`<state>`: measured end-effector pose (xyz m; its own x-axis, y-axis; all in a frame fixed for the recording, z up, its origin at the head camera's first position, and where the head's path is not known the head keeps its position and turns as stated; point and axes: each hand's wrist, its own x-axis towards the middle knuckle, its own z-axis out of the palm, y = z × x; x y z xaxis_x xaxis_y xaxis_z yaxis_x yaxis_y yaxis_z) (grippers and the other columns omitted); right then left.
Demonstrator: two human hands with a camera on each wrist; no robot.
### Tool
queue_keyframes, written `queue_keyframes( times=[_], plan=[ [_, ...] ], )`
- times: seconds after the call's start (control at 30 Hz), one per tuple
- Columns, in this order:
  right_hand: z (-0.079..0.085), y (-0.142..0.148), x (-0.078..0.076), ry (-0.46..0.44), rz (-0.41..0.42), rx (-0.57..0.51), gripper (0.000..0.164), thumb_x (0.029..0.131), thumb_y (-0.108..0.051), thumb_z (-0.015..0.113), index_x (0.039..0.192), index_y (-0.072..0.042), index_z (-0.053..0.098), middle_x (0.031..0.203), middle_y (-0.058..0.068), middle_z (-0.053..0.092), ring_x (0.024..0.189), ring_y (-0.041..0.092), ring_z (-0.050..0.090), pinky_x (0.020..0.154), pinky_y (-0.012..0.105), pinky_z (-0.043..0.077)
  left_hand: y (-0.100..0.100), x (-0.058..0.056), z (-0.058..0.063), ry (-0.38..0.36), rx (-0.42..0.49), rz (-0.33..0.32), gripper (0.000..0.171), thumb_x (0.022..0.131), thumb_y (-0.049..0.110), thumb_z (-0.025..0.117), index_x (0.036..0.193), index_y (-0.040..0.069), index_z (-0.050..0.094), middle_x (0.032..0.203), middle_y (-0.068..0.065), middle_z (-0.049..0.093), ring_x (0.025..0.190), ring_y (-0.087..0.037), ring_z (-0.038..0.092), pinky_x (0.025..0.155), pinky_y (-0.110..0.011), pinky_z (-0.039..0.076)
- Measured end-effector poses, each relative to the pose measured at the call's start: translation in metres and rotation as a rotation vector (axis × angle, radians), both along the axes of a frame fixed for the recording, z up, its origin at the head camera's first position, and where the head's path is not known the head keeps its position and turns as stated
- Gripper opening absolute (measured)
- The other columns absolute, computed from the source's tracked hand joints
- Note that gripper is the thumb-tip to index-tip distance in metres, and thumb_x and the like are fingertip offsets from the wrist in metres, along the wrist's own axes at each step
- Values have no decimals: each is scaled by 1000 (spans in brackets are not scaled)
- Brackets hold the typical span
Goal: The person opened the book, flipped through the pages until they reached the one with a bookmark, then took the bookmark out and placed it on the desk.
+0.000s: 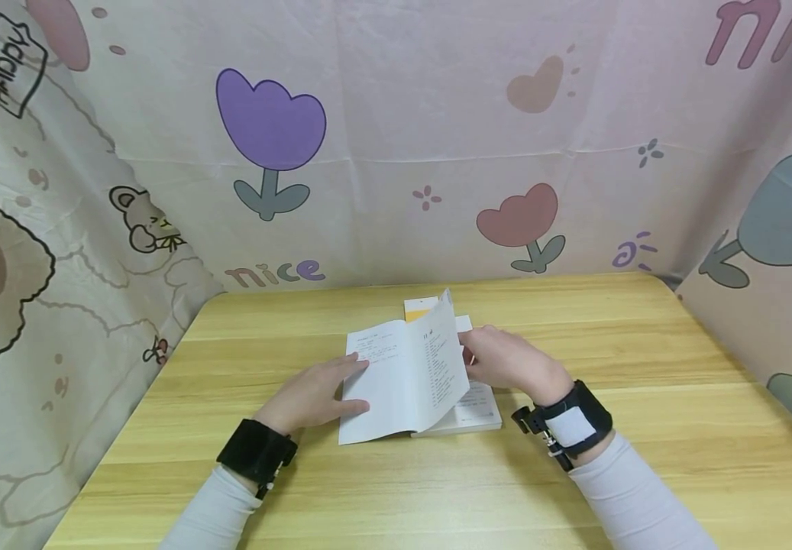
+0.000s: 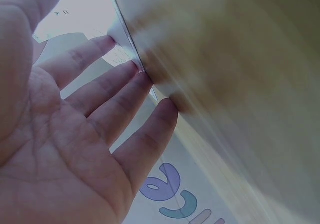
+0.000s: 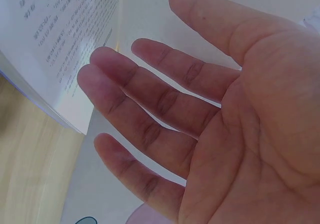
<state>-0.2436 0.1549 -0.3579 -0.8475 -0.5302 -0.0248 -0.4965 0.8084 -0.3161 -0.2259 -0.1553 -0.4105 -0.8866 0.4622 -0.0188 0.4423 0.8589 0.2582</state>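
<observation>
An open book [image 1: 376, 397] with printed pages lies on the table. One page [image 1: 442, 367] stands half raised, its top corner bent upward, and the thicker right part of the book [image 1: 474, 412] shows beneath it. My left hand [image 1: 315, 393] rests on the left page, thumb and fingers spread at its outer edge. Beside the raised page's right side is my right hand [image 1: 509, 359], its fingertips partly hidden by that page. In the right wrist view its fingers [image 3: 150, 109] are loosely extended with nothing between them, near the printed block of pages [image 3: 65, 59].
A white and yellow piece [image 1: 420, 308] sticks out past the book's far edge. The wooden table [image 1: 574, 496] ends at a printed cloth backdrop [image 1: 382, 114], with cloth sides left and right. Both wrists wear black straps [image 1: 256, 452] with small cameras.
</observation>
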Motion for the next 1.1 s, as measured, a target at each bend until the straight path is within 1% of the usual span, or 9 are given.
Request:
queue_keyframes(
  times=[0.1,0.2,0.33,0.53,0.73,0.8,0.9,1.03,1.1],
  plan=[
    [-1,-1,1,6,9,-5,27,86,-11,67,113,-15,66,83,-6,63,69,7,56,61,22,49,-1,-1,-1,2,4,-6,74,82,54,68,143,17,50,147,-9,41,132,-25,38,104,-45,35],
    [-1,-2,1,23,28,-13,26,87,-13,67,113,-14,65,82,-7,63,68,7,56,61,21,48,-1,-1,-1,0,10,-9,75,81,55,68,143,17,50,147,-9,41,132,-25,38,104,-45,35],
    [-2,-4,2,44,55,-23,21,87,-16,68,108,-15,66,81,-8,63,67,6,56,59,21,48,-2,0,-1,-3,12,-12,74,82,52,69,144,17,49,147,-8,41,132,-25,38,104,-44,35],
    [-5,-8,2,57,96,-41,16,87,-22,69,101,-16,65,79,-9,63,68,6,56,63,23,49,-4,0,0,-14,17,-10,73,83,50,69,145,18,48,148,-7,40,133,-23,36,106,-43,33],
    [-9,-12,3,84,137,-54,22,87,-25,70,106,-17,63,81,-8,62,71,7,56,64,23,49,-5,-1,-1,-12,24,-1,72,82,52,69,144,19,49,147,-5,41,133,-21,37,105,-42,33],
    [-11,-14,3,84,145,-53,24,88,-25,70,109,-16,63,82,-8,62,72,6,57,64,22,49,-5,-1,-1,-9,21,0,73,82,52,69,143,19,49,147,-5,41,133,-21,37,105,-42,34],
    [-13,-17,4,76,147,-44,24,88,-25,70,108,-15,63,81,-8,62,72,6,57,64,22,50,-5,-2,-1,-5,24,-2,72,82,52,70,143,18,50,146,-5,43,132,-21,38,105,-41,34],
    [-14,-20,4,69,148,-32,17,89,-26,69,99,-15,61,80,-8,62,71,4,58,62,21,50,-6,-3,-2,2,33,-5,71,81,51,70,141,18,52,145,-5,45,132,-21,39,105,-40,34],
    [-15,-21,5,75,155,-28,18,89,-28,68,100,-15,61,81,-8,63,71,3,58,61,21,50,-6,-3,-2,6,37,-8,70,82,51,70,141,18,52,144,-5,45,131,-21,40,105,-40,34]
  ],
)
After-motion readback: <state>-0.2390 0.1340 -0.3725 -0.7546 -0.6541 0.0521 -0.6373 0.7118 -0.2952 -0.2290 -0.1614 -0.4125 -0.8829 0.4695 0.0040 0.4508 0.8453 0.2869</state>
